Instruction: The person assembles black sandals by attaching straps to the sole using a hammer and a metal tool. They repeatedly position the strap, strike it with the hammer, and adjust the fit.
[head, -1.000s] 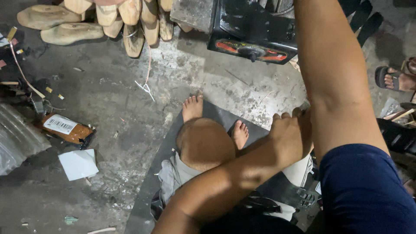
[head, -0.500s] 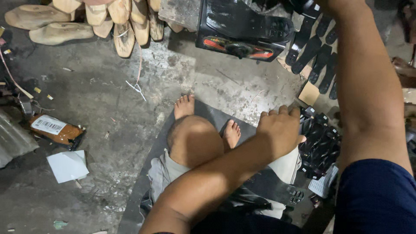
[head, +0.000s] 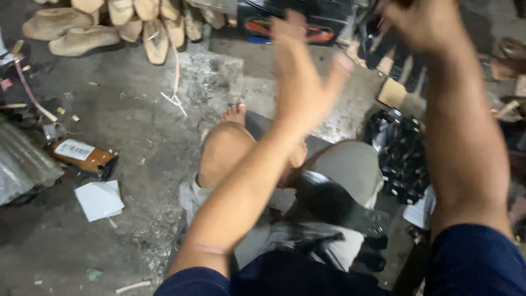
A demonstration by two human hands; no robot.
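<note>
My left hand (head: 301, 77) is raised in the air above my bent bare knee (head: 222, 156), fingers spread and holding nothing; it is motion-blurred. My right hand (head: 422, 24) reaches up to the top edge of the view, among dark strips (head: 383, 52) on the floor; blur hides whether it grips anything. A black shoe (head: 334, 205) lies on my lap over grey cloth (head: 350, 164). My bare foot (head: 235, 114) rests on a dark mat.
Several wooden shoe lasts (head: 82, 33) are piled at the top left. A brown labelled bottle (head: 82, 155) and white paper (head: 98, 200) lie on the concrete floor at left. A heap of black pieces (head: 400, 156) sits right, a black case (head: 296, 24) at top.
My left hand has lifted off my knee and opened in the air. My right arm has swung further right and up. The black shoe on my lap has come into view.
</note>
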